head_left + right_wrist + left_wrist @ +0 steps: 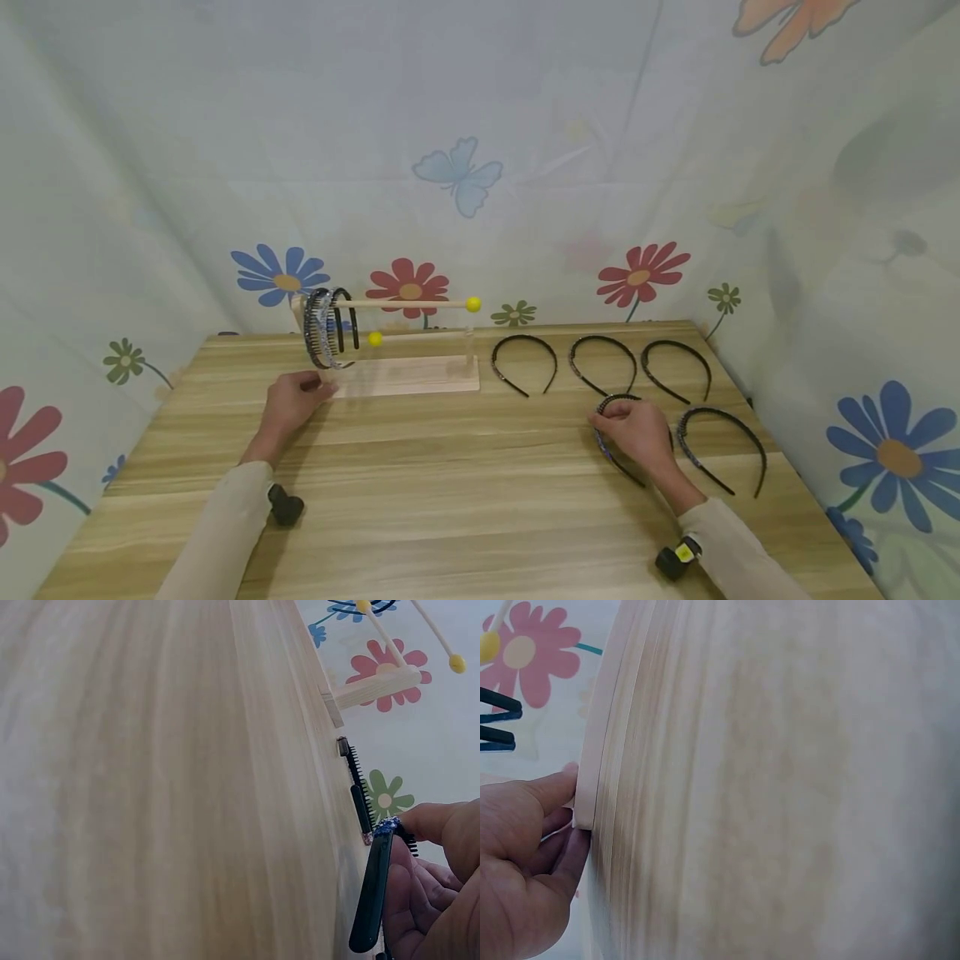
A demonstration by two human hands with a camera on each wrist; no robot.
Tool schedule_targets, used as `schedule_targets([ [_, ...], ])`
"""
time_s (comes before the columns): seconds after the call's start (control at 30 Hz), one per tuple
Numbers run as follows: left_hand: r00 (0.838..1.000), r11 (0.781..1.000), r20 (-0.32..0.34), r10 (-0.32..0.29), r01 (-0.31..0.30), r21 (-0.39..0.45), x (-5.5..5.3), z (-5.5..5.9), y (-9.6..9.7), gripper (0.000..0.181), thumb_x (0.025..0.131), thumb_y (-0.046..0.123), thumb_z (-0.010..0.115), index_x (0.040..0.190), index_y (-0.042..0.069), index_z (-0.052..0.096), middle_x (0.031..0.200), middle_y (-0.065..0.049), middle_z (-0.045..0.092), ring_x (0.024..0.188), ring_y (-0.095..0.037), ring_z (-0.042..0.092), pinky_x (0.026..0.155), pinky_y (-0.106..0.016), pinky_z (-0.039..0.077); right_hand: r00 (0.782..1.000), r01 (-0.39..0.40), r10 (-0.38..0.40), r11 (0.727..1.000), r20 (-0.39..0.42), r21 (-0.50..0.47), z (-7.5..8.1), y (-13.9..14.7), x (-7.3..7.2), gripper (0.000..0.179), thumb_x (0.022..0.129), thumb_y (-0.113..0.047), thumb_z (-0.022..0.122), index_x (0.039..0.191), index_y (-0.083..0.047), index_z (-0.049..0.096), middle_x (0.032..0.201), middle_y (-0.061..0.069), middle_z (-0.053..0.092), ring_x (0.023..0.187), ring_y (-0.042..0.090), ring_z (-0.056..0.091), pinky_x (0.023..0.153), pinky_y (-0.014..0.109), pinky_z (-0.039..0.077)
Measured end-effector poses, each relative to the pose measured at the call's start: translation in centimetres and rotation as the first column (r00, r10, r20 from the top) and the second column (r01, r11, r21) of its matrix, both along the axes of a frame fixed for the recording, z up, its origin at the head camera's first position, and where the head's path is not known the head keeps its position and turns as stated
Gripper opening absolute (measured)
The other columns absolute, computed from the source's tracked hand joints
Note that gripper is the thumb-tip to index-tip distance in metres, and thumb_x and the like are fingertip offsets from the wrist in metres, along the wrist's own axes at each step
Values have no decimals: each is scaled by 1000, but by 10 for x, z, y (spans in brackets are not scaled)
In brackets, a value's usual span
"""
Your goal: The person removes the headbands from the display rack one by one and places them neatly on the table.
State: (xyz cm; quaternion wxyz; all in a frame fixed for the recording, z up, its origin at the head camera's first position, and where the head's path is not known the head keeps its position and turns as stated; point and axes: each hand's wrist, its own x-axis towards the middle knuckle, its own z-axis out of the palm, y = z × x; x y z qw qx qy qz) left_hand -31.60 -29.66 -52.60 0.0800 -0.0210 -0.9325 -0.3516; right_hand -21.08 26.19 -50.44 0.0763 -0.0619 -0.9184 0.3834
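My left hand (292, 402) pinches the left end of the pale wooden base of a rack (412, 377); in the left wrist view its thumb and fingers (555, 859) are on the base's corner. Black toothed headbands (311, 329), one with silvery glitter, hang at the left end of the rack's upper rod. On the right side, my right hand (637, 429) pinches the top left part of a black headband (622, 468). Blue glitter shows along that headband (387, 825) in the right wrist view. Its far arm is partly hidden behind the hand.
More black headbands lie on the wood-grain table: one (525, 337) right of the rack, others (602, 337) (677, 342) along the back, and one (723, 410) beside my right hand. Yellow balls (473, 305) tip the rack's rods. A flowered cloth (525, 225) hangs behind.
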Motion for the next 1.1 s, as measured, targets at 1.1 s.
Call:
schedule_targets([
  [1.1,1000,1000,14,8,-8,5,0,-1,1,47,99,30,70,126,-8,66,120,-28,69,110,-42,66,91,-56,51,996,12,9,970,87,-244,-5,-1,3,37,91,-24,80,112,6,73,92,15,78,70,18,74,61,27,58],
])
